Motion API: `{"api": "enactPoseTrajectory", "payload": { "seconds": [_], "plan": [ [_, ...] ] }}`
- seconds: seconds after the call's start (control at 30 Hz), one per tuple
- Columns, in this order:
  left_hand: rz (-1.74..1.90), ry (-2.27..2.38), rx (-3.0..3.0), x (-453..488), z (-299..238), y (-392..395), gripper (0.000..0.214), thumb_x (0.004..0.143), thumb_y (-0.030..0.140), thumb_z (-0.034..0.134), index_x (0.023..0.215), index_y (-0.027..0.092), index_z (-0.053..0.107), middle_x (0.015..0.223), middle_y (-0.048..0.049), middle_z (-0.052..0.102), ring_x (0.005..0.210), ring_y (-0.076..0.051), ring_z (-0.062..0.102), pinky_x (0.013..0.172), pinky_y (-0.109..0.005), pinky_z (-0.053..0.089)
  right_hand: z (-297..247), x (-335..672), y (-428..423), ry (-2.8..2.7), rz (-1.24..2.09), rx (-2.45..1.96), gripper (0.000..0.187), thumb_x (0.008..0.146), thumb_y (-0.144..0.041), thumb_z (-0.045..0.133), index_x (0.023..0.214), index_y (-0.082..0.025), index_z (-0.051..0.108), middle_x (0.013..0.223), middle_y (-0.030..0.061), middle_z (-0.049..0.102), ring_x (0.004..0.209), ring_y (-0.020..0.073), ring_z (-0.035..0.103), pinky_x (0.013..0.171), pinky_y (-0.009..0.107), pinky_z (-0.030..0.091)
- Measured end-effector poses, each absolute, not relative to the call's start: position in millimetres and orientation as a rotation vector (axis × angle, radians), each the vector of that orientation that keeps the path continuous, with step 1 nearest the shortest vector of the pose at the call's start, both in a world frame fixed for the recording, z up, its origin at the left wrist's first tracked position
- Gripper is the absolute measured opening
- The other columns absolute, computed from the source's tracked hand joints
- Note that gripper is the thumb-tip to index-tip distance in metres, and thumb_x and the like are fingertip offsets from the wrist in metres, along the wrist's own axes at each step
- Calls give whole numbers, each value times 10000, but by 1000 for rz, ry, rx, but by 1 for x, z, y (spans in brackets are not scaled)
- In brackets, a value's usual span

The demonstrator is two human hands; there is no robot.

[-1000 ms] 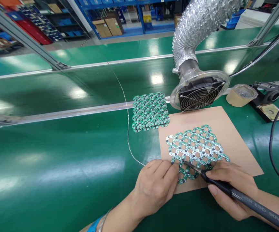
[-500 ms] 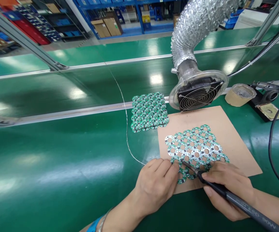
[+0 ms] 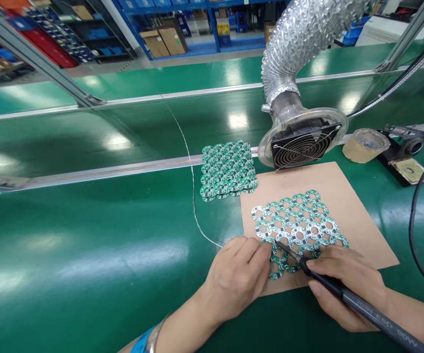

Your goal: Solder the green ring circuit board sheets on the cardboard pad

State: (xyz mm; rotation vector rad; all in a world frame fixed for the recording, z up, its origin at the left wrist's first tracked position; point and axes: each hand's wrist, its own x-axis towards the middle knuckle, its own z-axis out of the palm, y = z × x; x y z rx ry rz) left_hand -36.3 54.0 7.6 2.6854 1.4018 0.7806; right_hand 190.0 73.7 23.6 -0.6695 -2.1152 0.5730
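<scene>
A panel of round green circuit boards (image 3: 300, 223) lies on a brown board (image 3: 347, 196). My right hand (image 3: 344, 287) grips a dark soldering iron (image 3: 359, 306); its tip touches a board at the panel's near left edge. My left hand (image 3: 239, 279) is closed in a pinch around a thin solder wire (image 3: 191, 181), with its fingertips right beside the iron's tip. The wire runs away from my fingers across the green bench.
A second panel of green boards (image 3: 228, 169) lies behind the brown board. A fume fan (image 3: 302, 142) on a silver hose (image 3: 300, 44) faces the work. A tape roll (image 3: 366, 144), an iron stand (image 3: 406, 147) and a black cable (image 3: 413, 225) sit at right.
Both hands crept slightly away from me along the panel; the iron's tip and the wire end stay together at the same corner of the panel.
</scene>
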Motion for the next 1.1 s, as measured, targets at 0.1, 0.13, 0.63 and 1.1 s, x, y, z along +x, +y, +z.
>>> {"api": "enactPoseTrajectory", "payload": {
  "seconds": [0.1, 0.13, 0.63, 1.1],
  "plan": [
    [772, 1411, 2708, -36, 8, 55, 144, 888, 145, 468, 975, 133, 581, 704, -26, 525, 634, -154, 452, 563, -295, 395, 24, 188, 74, -2137, 536, -682, 286, 752, -77, 580, 1032, -129, 567, 718, 42, 627, 610, 157, 595, 546, 296, 508],
    [765, 1411, 2715, -36, 8, 55, 144, 890, 147, 463, 971, 135, 581, 701, -24, 522, 632, -153, 450, 560, -294, 392, 24, 188, 74, -2140, 525, -682, 274, 757, -84, 578, 1027, -128, 566, 716, 38, 624, 609, 153, 592, 545, 293, 505],
    [763, 1392, 2654, -34, 6, 61, 142, 888, 134, 436, 892, 149, 577, 716, -30, 526, 664, -143, 492, 588, -283, 446, 29, 189, 75, -2118, 565, -708, 303, 783, -102, 556, 1078, -172, 548, 734, 42, 647, 612, 176, 616, 531, 316, 530],
    [901, 1438, 2457, -56, 9, 61, 137, 889, 117, 461, 975, 165, 556, 823, -35, 575, 744, -135, 541, 625, -262, 469, 48, 191, 109, -2156, 643, -799, 163, 825, -167, 543, 985, -175, 571, 710, 36, 644, 593, 150, 630, 502, 241, 528]
  ]
}}
